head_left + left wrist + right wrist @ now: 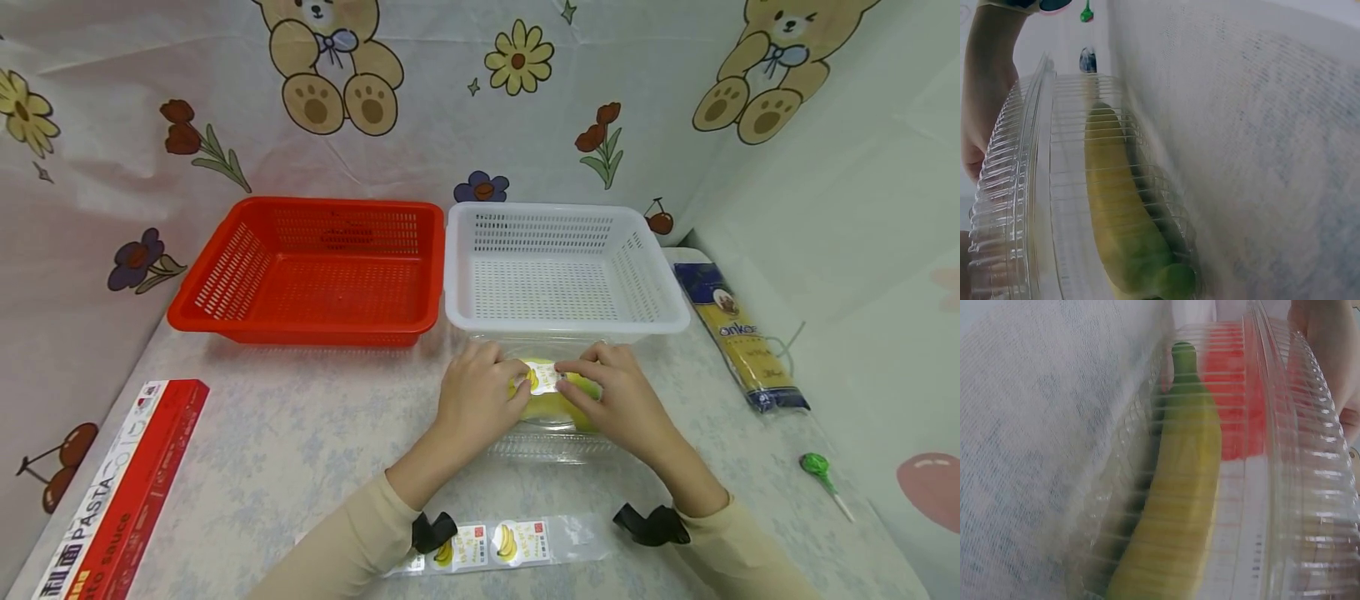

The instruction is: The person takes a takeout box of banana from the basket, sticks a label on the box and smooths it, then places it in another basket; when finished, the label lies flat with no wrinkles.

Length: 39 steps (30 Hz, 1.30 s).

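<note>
A clear plastic clamshell box (555,448) lies in front of the white basket, its lid closed over a green-yellow banana (553,408). Through the ribbed side the banana (1116,194) shows in the left wrist view, and the banana (1188,462) in the right wrist view too. Over the lid is a white banana sticker (543,377). My left hand (478,392) pinches its left edge between thumb and forefinger, while the thumb and forefinger of my right hand (617,396) hold the right edge. Whether the sticker touches the lid is hard to tell.
Behind the box stand a red basket (322,329) and a white basket (562,325). A strip of banana stickers (521,543) lies near the front. At left is a red pasta box (127,492); at right, a spaghetti bag (742,337) and a green lollipop (816,467).
</note>
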Tool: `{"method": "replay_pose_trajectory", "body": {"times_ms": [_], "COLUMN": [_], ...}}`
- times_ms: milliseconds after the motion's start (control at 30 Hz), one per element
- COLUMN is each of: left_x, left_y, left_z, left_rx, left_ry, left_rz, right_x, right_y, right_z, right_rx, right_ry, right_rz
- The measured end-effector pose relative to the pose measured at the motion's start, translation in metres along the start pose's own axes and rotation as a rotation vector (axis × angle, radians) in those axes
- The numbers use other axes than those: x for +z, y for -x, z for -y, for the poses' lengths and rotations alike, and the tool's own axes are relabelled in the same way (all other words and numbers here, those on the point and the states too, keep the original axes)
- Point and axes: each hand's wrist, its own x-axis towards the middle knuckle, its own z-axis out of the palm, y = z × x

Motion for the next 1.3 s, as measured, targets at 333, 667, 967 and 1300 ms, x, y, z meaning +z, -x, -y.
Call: {"method": "replay_pose_trajectory", "body": {"times_ms": [333,667,967,1300], "left_x": [-0.0014,-0.0015,-0.0039,-0.0048], "left_y": [0.0018,0.0007,0.0043,0.0047], "left_z": [0.0034,0.0012,0.0021,0.002], "left_rx": [-0.017,-0.006,-0.022,-0.027], "left_ry": [-0.011,-0.013,-0.013,-0.009], "left_rz": [0.002,0.015,-0.002,-0.01], "right_x": [-0.0017,0.0011,-0.0032,-0.0036], "right_y": [0.0019,0.0014,0.0073,0.0078], "right_z": [-0.0009,-0.0012,-0.0031,-0.0032], "right_rx": [0.001,-0.001,-0.003,0.001], "right_ry": [0.016,0.023,0.005,-0.033], "right_rz": [-0.029,-0.017,-0.026,-0.039]}}
